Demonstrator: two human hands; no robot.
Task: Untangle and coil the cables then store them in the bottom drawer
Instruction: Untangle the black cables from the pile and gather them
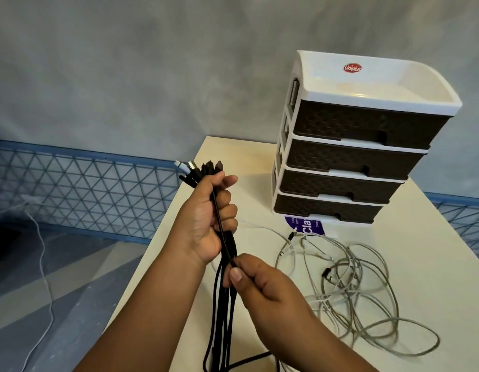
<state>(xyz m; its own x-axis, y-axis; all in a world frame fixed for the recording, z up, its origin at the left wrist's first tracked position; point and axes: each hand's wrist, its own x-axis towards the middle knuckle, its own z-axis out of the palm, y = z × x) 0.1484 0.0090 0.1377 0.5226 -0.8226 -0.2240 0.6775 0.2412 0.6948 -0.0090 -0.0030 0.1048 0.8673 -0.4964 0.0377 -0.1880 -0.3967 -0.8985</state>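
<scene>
My left hand [206, 214] is closed in a fist around a bundle of black cables [222, 299], their plug ends [198, 167] sticking up out of the top of my grip; one or two of those ends look white or silver. The bundle hangs straight down past the near edge of the worktop [434, 259]. My right hand [259, 280] sits just below the left, thumb and forefinger pinched on a single black strand that runs up across my left fingers.

On the worktop to the right lies a loose tangle of white cables [359, 285], with a small dark plug [327, 272] among the loops. I cannot count the separate cables in either bunch.

Beyond the tangle, at the far right, stands a white drawer unit [340, 84] with four brown woven-pattern drawers, all pushed in. The bottom drawer [327, 208] is nearest the tangle. A red oval sticker [352, 68] on the unit's top tray reads "Uniplus". Under the unit's front edge a purple label [305, 226] shows, with "Clay" the only part I can read.

To the left, off the worktop, a blue wire lattice [85, 189] runs along the grey wall, and one white cord [42, 264] trails from it down over the floor.
</scene>
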